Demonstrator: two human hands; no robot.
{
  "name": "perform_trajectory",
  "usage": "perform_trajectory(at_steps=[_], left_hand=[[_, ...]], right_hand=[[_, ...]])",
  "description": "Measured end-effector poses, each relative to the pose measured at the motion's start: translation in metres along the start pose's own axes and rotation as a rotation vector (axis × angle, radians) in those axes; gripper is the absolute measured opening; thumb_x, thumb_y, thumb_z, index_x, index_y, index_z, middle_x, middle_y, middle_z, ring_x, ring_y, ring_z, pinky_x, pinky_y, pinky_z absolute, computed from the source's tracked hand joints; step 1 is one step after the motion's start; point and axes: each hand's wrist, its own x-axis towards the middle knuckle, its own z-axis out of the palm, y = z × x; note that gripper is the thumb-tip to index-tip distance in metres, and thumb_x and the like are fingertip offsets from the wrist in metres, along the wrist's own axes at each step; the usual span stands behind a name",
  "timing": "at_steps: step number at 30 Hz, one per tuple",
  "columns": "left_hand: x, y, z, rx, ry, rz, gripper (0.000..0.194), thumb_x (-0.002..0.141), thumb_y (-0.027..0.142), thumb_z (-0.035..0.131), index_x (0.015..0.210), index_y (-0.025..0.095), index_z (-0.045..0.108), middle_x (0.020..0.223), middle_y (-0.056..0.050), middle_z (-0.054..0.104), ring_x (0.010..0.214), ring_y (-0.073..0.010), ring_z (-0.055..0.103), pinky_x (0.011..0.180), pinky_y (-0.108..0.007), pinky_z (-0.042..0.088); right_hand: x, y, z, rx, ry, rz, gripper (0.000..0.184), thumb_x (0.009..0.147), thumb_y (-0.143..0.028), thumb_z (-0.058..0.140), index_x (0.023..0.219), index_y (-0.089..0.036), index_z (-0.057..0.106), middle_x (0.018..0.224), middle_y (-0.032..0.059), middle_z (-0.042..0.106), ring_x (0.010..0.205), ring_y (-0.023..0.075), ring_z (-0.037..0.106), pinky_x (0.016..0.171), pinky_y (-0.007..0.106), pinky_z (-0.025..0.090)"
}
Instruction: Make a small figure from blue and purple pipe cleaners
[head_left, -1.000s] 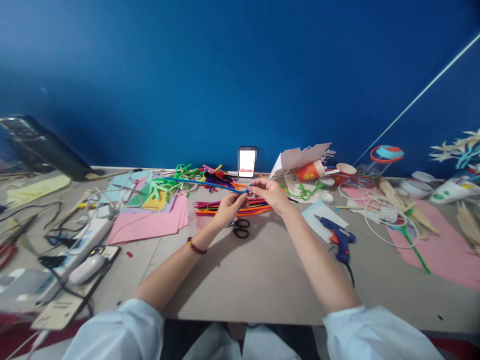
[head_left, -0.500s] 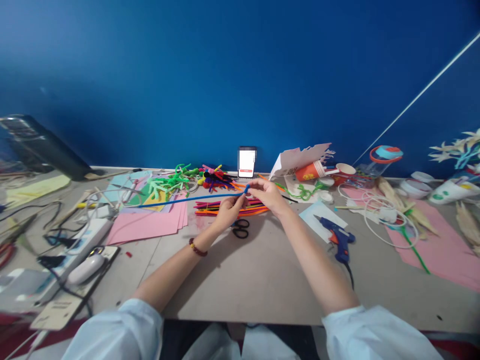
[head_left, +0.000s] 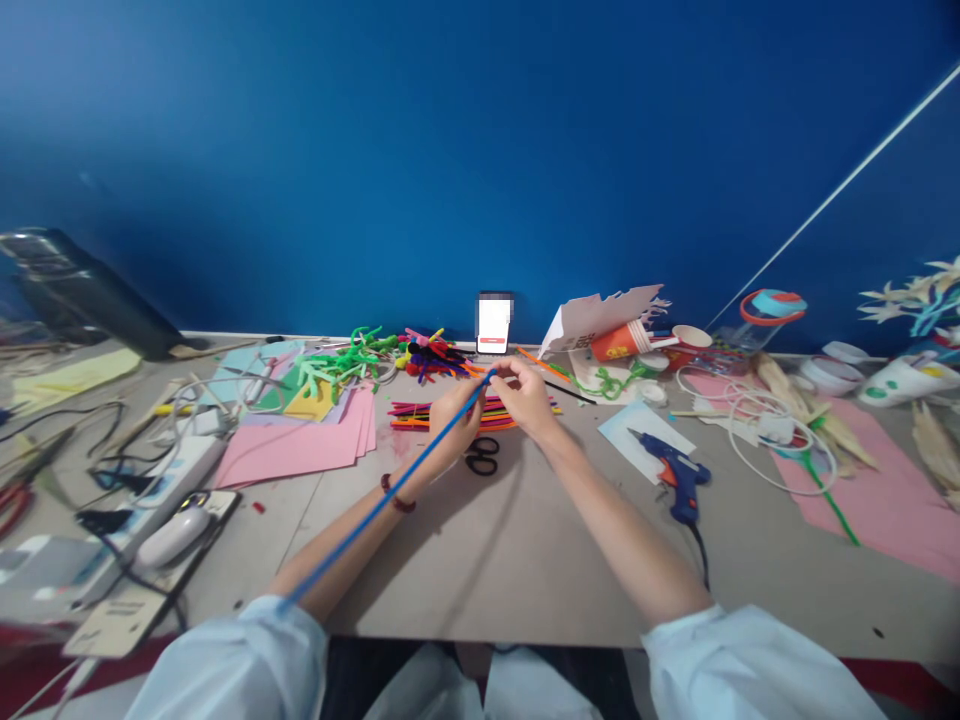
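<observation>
A long blue pipe cleaner [head_left: 375,506] slants from my fingertips down across my left wrist and forearm, its lower end blurred near the sleeve. My right hand [head_left: 526,398] pinches it close to its upper end, where the blue is bunched. Just left of that spot, my left hand [head_left: 453,415] is closed with its fingertips at the same end, partly behind the pipe cleaner. Beneath both hands lies a bundle of coloured pipe cleaners [head_left: 414,415] on the table. Black-handled scissors [head_left: 482,457] rest just below the bundle, their blades hidden.
A phone [head_left: 493,325] leans against the blue wall. To the right are a blue glue gun [head_left: 679,478] and stacked paper cups [head_left: 622,343]. On the left lie pink paper [head_left: 292,455], green pipe cleaner pieces [head_left: 337,370] and a power strip [head_left: 161,500].
The blue pipe cleaner's free length has swung from pointing left over the papers down toward me, across my left forearm. Both hands stay close together at its upper end.
</observation>
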Motion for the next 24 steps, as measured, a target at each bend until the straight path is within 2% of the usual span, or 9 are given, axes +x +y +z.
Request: perform_trajectory(at_steps=[3,6,8,12,16,20,24], left_hand=[[0.002,-0.004,-0.001,0.130,-0.022,0.074,0.026,0.089,0.021,0.045,0.108,0.017,0.062,0.090,-0.008,0.069,0.077,-0.0146,0.064,0.067,-0.023,0.047],[0.005,-0.008,-0.005,0.256,0.033,0.161,0.026,0.089,0.022,0.043,0.105,0.016,0.063,0.082,-0.008,0.067,0.070,-0.0142,0.062,0.061,-0.022,0.045],[0.006,-0.007,-0.008,0.306,0.022,0.201,0.028,0.089,0.020,0.041,0.107,0.016,0.062,0.081,-0.008,0.067,0.069,-0.0148,0.061,0.060,-0.023,0.043],[0.007,-0.002,-0.012,0.306,0.009,0.240,0.028,0.088,0.016,0.040,0.104,0.014,0.062,0.076,-0.008,0.065,0.066,-0.0152,0.059,0.057,-0.024,0.042],[0.006,-0.005,-0.010,0.251,-0.015,0.236,0.029,0.089,0.017,0.039,0.110,0.016,0.060,0.080,-0.008,0.066,0.067,-0.0139,0.059,0.057,-0.022,0.042],[0.003,-0.013,-0.004,0.257,-0.017,0.286,0.030,0.090,0.018,0.040,0.113,0.017,0.059,0.083,-0.007,0.066,0.068,-0.0129,0.059,0.058,-0.021,0.042],[0.003,-0.009,-0.004,0.302,-0.023,0.240,0.031,0.090,0.020,0.038,0.112,0.016,0.060,0.077,-0.006,0.065,0.063,-0.0122,0.058,0.055,-0.020,0.041]], right_hand=[[0.001,0.000,-0.001,0.029,0.000,0.002,0.010,0.070,-0.019,0.052,0.076,-0.020,0.061,0.081,0.0015,0.064,0.071,0.0141,0.059,0.063,0.026,0.048],[0.002,0.003,-0.002,0.074,-0.014,0.034,0.010,0.071,-0.022,0.054,0.078,-0.020,0.061,0.081,0.0015,0.064,0.072,0.0145,0.059,0.065,0.027,0.048],[0.002,0.005,-0.002,0.096,-0.022,0.048,0.011,0.071,-0.024,0.056,0.080,-0.020,0.060,0.081,0.0013,0.063,0.072,0.0143,0.058,0.066,0.027,0.048],[0.002,0.007,-0.003,0.138,-0.088,0.050,0.012,0.071,-0.022,0.056,0.083,-0.021,0.058,0.080,-0.0003,0.059,0.071,0.0129,0.056,0.068,0.027,0.047],[0.002,0.009,-0.004,0.180,-0.133,0.022,0.013,0.072,-0.021,0.053,0.084,-0.022,0.055,0.081,-0.0003,0.056,0.074,0.0129,0.054,0.068,0.026,0.047],[0.000,0.008,0.001,0.147,-0.056,-0.066,0.008,0.070,-0.017,0.050,0.076,-0.022,0.051,0.078,-0.0013,0.054,0.068,0.0118,0.051,0.063,0.024,0.044],[-0.003,0.006,0.005,0.066,0.038,-0.088,0.006,0.070,-0.017,0.050,0.074,-0.022,0.050,0.072,-0.0022,0.052,0.062,0.0114,0.049,0.059,0.024,0.042]])
